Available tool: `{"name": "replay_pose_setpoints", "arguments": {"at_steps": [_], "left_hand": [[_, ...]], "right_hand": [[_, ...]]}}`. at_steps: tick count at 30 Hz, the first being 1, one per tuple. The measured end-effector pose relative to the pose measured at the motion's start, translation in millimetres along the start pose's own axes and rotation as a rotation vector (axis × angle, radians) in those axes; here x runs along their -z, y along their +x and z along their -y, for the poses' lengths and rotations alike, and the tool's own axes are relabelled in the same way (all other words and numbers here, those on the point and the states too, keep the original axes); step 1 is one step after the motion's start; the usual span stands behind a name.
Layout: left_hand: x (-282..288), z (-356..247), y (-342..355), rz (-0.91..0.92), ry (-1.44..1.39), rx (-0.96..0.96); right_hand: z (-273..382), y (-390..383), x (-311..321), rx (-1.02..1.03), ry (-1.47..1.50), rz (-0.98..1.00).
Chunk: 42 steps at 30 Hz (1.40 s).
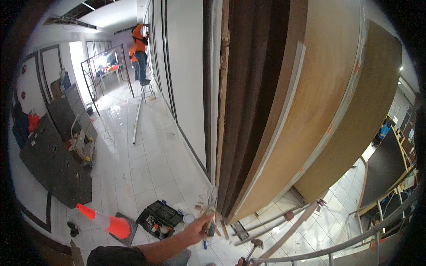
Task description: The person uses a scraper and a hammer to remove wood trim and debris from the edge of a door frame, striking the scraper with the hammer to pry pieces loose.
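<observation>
Your left hand (202,226) is closed around a small tool (210,228) held against the foot of the door frame (220,133), above the tiled floor (146,168). Your right hand (242,262) grips a hammer (254,246) at the lower edge; fingers mostly hidden.

Colours here: big door (310,111) right above the fingers (205,220) is tan wood grain with a pale edge strip, and its near edge is dark brown. Frame (222,111) just left of the fingers is raw light wood. Floor (146,168) under the hand is glossy white tile with thin grey grout lines. Left of the fingers there's a black toolbox (159,218), then an orange cone (106,221) with a white band. Far off, a person (140,51) in an orange top and blue jeans.
</observation>
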State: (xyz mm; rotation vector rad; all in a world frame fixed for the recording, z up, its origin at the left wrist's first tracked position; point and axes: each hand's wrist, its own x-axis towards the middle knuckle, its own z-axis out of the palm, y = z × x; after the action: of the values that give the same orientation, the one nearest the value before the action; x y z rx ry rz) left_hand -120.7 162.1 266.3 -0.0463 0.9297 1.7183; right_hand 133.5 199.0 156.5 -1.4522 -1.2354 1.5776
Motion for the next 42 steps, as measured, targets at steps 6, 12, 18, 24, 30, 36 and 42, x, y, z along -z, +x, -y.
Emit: {"name": "replay_pose_setpoints", "arguments": {"at_steps": [6, 12, 18, 24, 30, 36, 42], "left_hand": [[-78.9, -97.6, -5.6, 0.314, 0.037, -0.187], [-145.6, -163.6, 17.3, 0.380, 0.045, -0.350], [-172.2, -216.7, 46.3, 0.585, 0.065, -0.377], [-199.9, -240.5, 56.1, 0.549, 0.100, -0.428], [-210.4, -233.0, 67.0, 0.599, -0.059, -0.370], [-224.8, -211.7, 66.2, 0.546, -0.432, -0.372], [-236.6, -196.4, 73.5, 0.682, -0.384, -0.497]], "right_hand": [[48.2, 16.7, 3.9, 0.058, 0.092, 0.126], [140.2, 28.3, -50.8, 0.494, -0.183, 0.206], [187.9, 23.5, -121.0, 0.543, 0.175, 0.303], [200.3, 50.4, -145.5, 0.739, 0.031, 0.402], [212.3, 119.3, -133.1, 0.886, -0.405, 0.575], [270.5, 154.8, -123.5, 0.833, -0.571, 0.868], [264.4, 195.6, -119.4, 1.320, -0.340, 0.949]]}}
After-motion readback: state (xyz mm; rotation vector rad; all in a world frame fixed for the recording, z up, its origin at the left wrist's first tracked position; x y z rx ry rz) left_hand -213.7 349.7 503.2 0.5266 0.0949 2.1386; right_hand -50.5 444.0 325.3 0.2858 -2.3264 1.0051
